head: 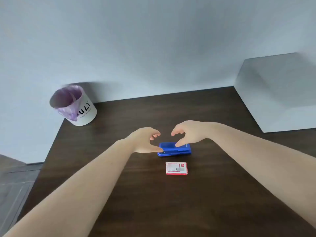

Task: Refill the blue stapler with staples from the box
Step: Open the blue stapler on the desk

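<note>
The flat blue plastic stapler (174, 149) lies crosswise on the dark wooden tabletop (213, 194), left hand (145, 140) at its left end, right hand (186, 135) above its middle, fingers (178, 144) spread, gripping nothing.

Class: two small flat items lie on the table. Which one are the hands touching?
The blue stapler: both thumbs rest on it. The red-and-white staple box lies untouched, nearer the person.

blue stapler (174, 149), red-and-white staple box (176, 168), dark brown table (171, 202), white bin (75, 106) with purple liner
</note>
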A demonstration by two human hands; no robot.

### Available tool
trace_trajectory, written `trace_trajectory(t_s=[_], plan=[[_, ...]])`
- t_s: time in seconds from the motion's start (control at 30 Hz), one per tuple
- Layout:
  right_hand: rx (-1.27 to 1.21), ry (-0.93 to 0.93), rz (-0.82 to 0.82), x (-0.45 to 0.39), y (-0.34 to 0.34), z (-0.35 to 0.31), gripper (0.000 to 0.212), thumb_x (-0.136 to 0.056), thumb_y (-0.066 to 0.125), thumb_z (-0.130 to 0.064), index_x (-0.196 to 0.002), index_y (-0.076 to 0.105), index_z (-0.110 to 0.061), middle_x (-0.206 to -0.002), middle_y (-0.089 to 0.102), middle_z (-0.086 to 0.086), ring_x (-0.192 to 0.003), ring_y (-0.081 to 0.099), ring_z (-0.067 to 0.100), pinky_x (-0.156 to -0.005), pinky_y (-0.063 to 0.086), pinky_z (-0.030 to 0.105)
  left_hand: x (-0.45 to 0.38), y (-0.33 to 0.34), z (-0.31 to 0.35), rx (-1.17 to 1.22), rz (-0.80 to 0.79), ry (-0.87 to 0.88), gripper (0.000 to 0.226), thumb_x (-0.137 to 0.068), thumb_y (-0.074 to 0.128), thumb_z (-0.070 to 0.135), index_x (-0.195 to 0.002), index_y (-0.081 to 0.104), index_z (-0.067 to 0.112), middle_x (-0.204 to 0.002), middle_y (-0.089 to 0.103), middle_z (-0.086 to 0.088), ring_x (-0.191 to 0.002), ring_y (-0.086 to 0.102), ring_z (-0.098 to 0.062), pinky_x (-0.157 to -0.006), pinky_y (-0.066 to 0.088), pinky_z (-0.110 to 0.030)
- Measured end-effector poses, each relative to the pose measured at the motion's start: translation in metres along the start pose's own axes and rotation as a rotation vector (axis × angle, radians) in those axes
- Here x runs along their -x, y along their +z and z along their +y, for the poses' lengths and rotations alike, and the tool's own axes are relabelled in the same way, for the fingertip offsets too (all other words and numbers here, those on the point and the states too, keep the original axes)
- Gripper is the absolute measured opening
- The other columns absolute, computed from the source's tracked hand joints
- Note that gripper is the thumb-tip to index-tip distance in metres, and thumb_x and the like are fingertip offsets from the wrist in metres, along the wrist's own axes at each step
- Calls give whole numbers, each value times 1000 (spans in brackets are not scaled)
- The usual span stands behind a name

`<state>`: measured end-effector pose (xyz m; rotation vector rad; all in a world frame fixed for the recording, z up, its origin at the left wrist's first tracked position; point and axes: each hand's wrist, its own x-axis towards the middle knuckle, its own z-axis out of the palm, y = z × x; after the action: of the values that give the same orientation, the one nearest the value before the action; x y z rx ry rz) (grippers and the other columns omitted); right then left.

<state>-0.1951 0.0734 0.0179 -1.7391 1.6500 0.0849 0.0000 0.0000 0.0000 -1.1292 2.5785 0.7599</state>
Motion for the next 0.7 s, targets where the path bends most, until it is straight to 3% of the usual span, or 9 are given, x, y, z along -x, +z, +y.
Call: trace_trajectory(t_s=[0.17, 0.3, 0.4, 0.5, 0.57, 0.7], plan=[[-33, -21, 17, -18, 30, 12, 61, -83, 65, -36, -137, 43, -20, -138, 53, 1, -125, 50, 18, -100, 41, 30, -17, 40, -12, -4, 11, -23, 66, -71, 72, 43, -129, 48, 25, -121, 58, 6, -106, 55, -12, -93, 47, -31], [-26, -129, 139, -35, 52, 12, 53, -85, 64, -31, -133, 48, -17, -129, 56, 1, -115, 52, 18, -89, 38, 24, -35, 64, -27, 22, 72, 13, 49, -66, 76, 43, -109, 61, 26, -104, 58, 6, -96, 54, -13, -82, 44, -27], [-46, -205, 271, -50, 72, 13, 44, -83, 65, -28, -123, 55, -17, -118, 62, 1, -103, 57, 19, -88, 44, 28, -41, 83, -37, 181, 201, 55, 39, -65, 80, 36, -98, 63, 26, -96, 58, 5, -84, 53, -11, -74, 42, -21], [-8, -262, 441, -61, 89, 16, 31, -82, 66, -26, -111, 61, -15, -105, 66, 2, -92, 58, 19, -74, 43, 24, -41, 99, -45, 310, 343, 90, 31, -64, 82, 32, -87, 61, 29, -91, 58, 5, -78, 51, -7, -69, 40, -13], [36, -290, 530, -64, 96, 17, 28, -82, 66, -26, -107, 62, -15, -99, 64, 1, -88, 57, 19, -65, 39, 21, -38, 107, -47, 317, 407, 122, 28, -67, 80, 32, -80, 56, 35, -88, 57, 6, -79, 53, -9, -71, 42, -15], [48, -308, 681, -60, 103, 15, 31, -82, 66, -29, -108, 62, -13, -97, 61, -1, -88, 56, 18, -63, 38, 21, -31, 123, -47, 260, 549, 144, 22, -73, 74, 36, -85, 57, 30, -82, 54, 10, -74, 52, -6, -68, 40, -17]])
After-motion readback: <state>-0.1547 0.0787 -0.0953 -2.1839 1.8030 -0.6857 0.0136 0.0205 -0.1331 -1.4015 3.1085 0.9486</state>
